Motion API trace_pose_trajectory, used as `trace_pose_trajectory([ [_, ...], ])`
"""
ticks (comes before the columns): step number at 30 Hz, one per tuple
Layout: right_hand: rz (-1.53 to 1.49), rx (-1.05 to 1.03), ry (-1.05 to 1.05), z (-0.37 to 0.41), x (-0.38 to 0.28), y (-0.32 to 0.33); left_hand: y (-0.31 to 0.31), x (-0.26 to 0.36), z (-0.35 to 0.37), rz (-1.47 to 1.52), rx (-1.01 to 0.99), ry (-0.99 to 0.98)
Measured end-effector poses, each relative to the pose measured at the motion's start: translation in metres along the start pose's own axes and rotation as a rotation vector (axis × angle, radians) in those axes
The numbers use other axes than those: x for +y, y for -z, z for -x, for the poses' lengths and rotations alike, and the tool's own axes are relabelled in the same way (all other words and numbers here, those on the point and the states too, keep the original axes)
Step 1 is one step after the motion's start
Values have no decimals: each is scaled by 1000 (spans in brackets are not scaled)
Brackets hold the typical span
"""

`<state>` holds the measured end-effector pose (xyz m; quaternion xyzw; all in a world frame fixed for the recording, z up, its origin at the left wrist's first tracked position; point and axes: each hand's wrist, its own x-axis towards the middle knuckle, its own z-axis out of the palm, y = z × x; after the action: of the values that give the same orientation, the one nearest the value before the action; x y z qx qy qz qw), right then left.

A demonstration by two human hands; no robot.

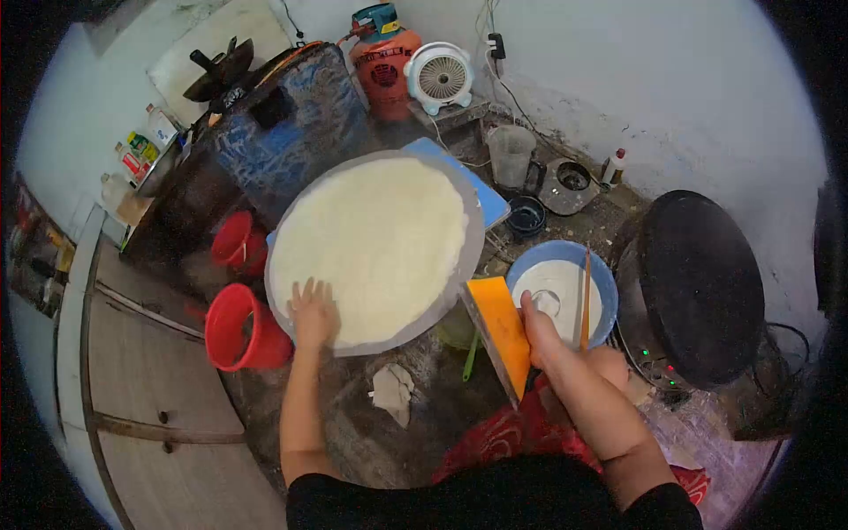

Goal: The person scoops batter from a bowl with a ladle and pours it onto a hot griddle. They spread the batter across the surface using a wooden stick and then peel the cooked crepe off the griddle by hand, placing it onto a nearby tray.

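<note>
My left hand (313, 314) lies with fingers spread on the lower left edge of a large, pale, round sheet of thin dough or pancake (375, 238). Beneath that sheet is a wider round grey-white mat (472, 252), whose rim shows all round. In my right hand (549, 340) is a wide scraper (500, 327) with an orange handle and a metal blade, tilted just right of the mat. Behind this hand a blue bowl (517, 263) holds white batter (565, 287), a ladle (547, 303) and a wooden stick (586, 300).
A round black griddle (702, 287) with lit indicators stands at the right. Two red buckets (231, 340) are on the left, below a blue stove (296, 124). A crumpled cloth (394, 394) lies in front; a fan (441, 78) and gas cylinder (385, 75) stand behind.
</note>
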<state>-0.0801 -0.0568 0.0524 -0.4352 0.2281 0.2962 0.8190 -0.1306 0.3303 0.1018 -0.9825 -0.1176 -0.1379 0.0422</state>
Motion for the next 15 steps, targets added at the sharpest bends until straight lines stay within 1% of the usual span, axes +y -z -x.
trace_pose_trajectory([
  [1, 40, 4, -76, 24, -13, -19, -8, 18, -2, -4, -104, -86],
  [2, 47, -2, -91, 29, -13, -23, -6, 43, 8, 44, -78, -70],
  [3, 60, -47, -25, 31, -11, -25, 2, 61, 21, 185, 13, -116],
  [4, 73, -94, 40, 33, -8, -26, -24, 66, 26, 411, 80, -206],
  [5, 2, -155, 38, 34, -8, -24, -7, 93, 40, 577, 97, -177],
  [6, 10, -165, 29, 33, -10, -23, 0, 111, 52, 703, 85, -247],
  [7, -34, -217, 94, 33, -11, -21, 9, 133, 64, 995, -182, -108],
  [8, -78, -268, 161, 33, -12, -20, 34, 153, 68, 1098, -616, 97],
  [9, -164, -334, 185, 33, -15, -20, 10, 166, 84, 1595, -580, -5],
  [10, -159, -339, 176, 28, -14, -17, 16, 183, 87, 1596, -574, 5],
  [12, -99, -315, 330, 18, -9, -11, 36, 212, 92, 2012, -590, 252],
  [13, -78, -266, 359, 21, -8, -14, 31, 219, 91, 2014, -587, 256],
  [14, -76, -266, 357, 22, -7, -15, 21, 224, 89, 2104, -568, 331],
  [15, -11, -257, 369, 24, -8, -16, 12, 226, 85, 2195, -548, 402],
])
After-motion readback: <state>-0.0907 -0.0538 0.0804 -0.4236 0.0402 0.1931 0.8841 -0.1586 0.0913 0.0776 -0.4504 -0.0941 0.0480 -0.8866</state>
